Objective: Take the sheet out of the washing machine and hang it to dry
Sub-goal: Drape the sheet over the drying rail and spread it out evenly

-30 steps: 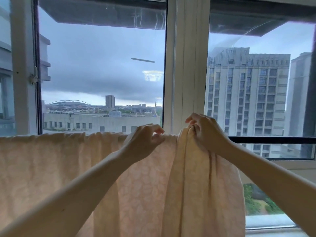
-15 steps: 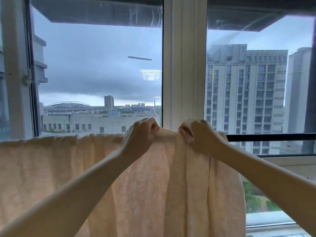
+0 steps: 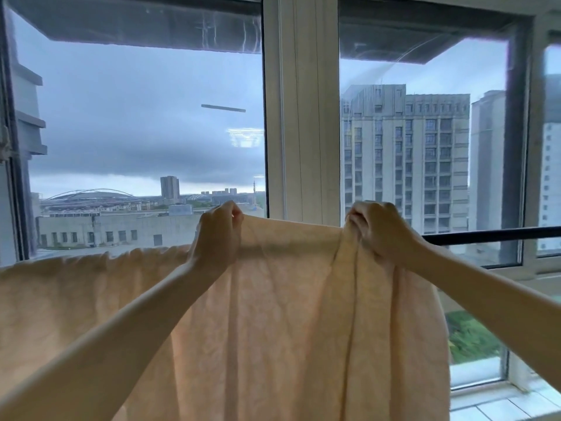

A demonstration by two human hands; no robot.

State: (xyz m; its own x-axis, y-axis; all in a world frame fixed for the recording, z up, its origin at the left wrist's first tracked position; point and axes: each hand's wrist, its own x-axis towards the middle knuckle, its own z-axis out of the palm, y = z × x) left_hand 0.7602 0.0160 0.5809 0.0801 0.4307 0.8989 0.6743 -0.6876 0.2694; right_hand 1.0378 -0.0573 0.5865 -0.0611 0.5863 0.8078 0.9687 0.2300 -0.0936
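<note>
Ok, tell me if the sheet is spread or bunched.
Partly spread: sheet taut between left hand and right hand, bunched in folds below the right.

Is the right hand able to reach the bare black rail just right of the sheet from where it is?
Probably yes. The right hand grips the bunched sheet close beside the bare black rail, and nothing lies between them, though it would drag fabric along unless it lets go.

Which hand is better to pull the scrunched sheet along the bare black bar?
Probably the right hand: it grips the bunched folds of the sheet right next to the bare stretch of the black bar. The left hand grips the top edge farther from it.
</note>
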